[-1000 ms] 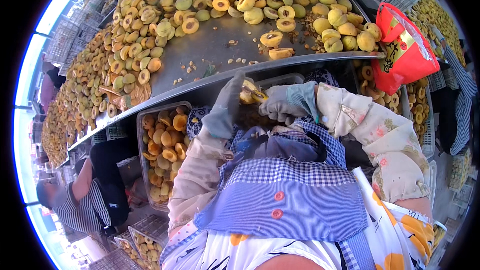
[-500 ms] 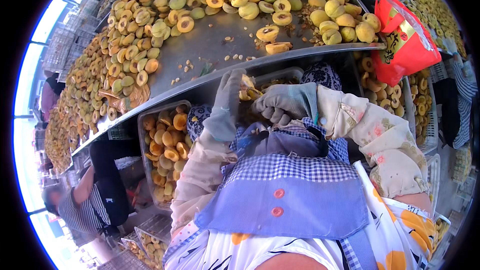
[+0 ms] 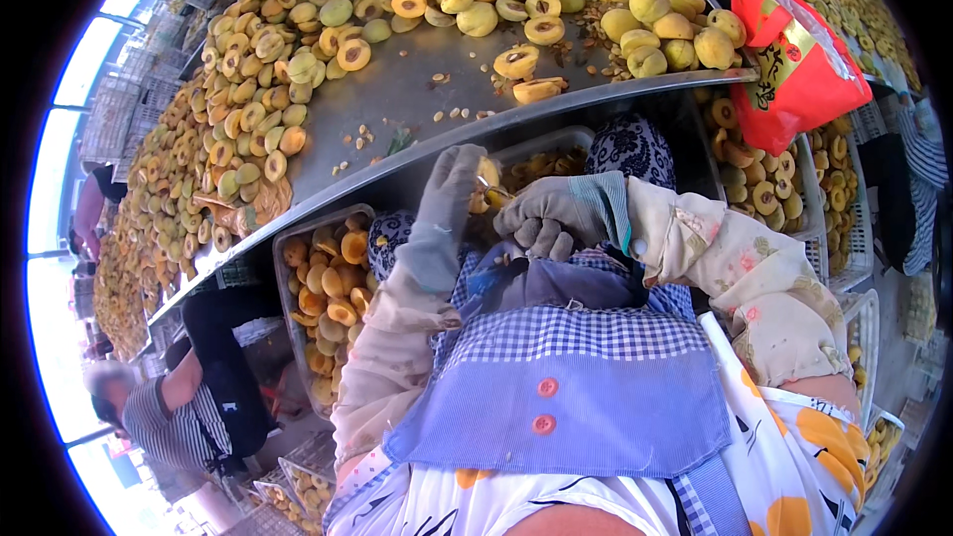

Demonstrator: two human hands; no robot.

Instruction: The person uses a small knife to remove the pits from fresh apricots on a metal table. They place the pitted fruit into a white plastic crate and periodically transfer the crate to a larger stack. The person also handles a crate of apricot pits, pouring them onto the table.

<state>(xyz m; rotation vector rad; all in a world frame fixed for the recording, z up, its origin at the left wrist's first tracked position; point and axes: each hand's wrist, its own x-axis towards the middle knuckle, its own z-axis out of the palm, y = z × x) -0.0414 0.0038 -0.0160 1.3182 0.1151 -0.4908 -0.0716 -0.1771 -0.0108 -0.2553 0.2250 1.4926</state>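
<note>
Left hand (image 3: 452,184), gloved, pinching 1 yellow fruit piece (image 3: 488,175), just off the near edge of the tabletop (image 3: 397,104). Right hand (image 3: 544,213), gloved, fingers curled, just right of it; can't tell if gripping anything. Crate (image 3: 323,219) of fruit halves (image 3: 333,283) at left. Fruit pile (image 3: 248,109) far left, red bag (image 3: 814,84) far right.

Smooth metal table (image 3: 397,99), faintly glossy

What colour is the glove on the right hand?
The glove is grey with a teal cuff, clearest in the head view.
</note>
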